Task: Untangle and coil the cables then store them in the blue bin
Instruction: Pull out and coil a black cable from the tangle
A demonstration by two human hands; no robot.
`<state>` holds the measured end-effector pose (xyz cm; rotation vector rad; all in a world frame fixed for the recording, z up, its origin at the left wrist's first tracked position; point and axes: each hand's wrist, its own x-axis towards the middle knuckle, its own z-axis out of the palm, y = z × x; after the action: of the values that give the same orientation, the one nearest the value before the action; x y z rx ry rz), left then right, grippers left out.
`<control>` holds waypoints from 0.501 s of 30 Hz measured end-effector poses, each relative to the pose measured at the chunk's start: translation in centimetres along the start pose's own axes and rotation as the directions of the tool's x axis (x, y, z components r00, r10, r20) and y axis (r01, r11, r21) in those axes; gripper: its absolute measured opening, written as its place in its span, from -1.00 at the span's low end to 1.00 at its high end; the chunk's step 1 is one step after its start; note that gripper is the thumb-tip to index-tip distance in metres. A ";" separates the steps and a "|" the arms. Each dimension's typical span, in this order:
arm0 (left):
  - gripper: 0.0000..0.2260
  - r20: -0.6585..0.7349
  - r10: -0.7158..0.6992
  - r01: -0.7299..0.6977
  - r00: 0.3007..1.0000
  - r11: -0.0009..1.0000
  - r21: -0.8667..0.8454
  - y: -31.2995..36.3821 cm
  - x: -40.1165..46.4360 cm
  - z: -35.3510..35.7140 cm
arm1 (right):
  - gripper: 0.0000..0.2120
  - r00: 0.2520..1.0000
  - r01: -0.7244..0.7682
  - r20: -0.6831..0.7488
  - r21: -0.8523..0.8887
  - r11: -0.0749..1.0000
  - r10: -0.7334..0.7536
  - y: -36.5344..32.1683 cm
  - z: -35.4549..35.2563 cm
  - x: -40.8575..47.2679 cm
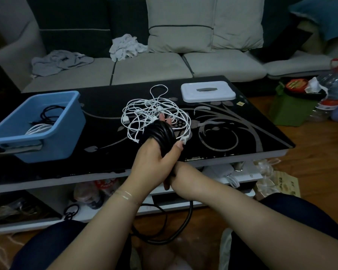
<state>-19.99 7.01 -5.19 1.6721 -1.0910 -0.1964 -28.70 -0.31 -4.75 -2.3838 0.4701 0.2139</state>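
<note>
Black cable (161,133): thick and glossy, wound in loops around the left hand (154,158); a slack length is seen hanging down to the floor between the knees.
Left-hand fingers (161,117): held together, pushed through the coil, tips shown beyond it.
Right hand (169,181): mostly hidden under the left wrist; its grip cannot be told.
Blue bin (53,137): set left on the worktop (242,133), coiled cables inside.
White cables (154,112): tangled, laid mid-worktop just behind the fingers.

Blue bin (53,141), white tangled cables (154,110), black cable coil (162,135), black table (242,133) with grey floral swirls
</note>
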 end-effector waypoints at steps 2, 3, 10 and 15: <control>-0.54 0.008 -0.003 0.002 1.000 0.994 0.109 -0.1 0.0 -0.2 | -0.90 0.999 0.010 -0.049 -0.083 0.996 -0.015 0.1 -0.2 -0.4; -0.48 0.021 -0.017 0.013 1.000 0.989 0.151 -0.1 0.0 -0.4 | -0.92 0.996 0.030 -0.080 -0.134 0.991 -0.041 0.1 -0.2 -0.5; -0.59 0.006 -0.095 0.087 0.995 0.932 0.353 0.3 0.6 -1.6 | -0.76 0.949 0.175 -0.189 -0.347 0.921 -0.252 0.7 -0.4 -1.1; -0.40 0.091 -0.106 0.065 0.990 0.924 0.376 -0.3 0.7 -2.1 | -0.75 0.937 0.214 -0.201 -0.313 0.925 -0.285 0.8 -0.4 -1.7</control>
<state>-18.11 7.89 -4.34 2.0723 -1.1926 -0.1444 -30.55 -0.62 -4.44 -2.7433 0.2498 -0.1407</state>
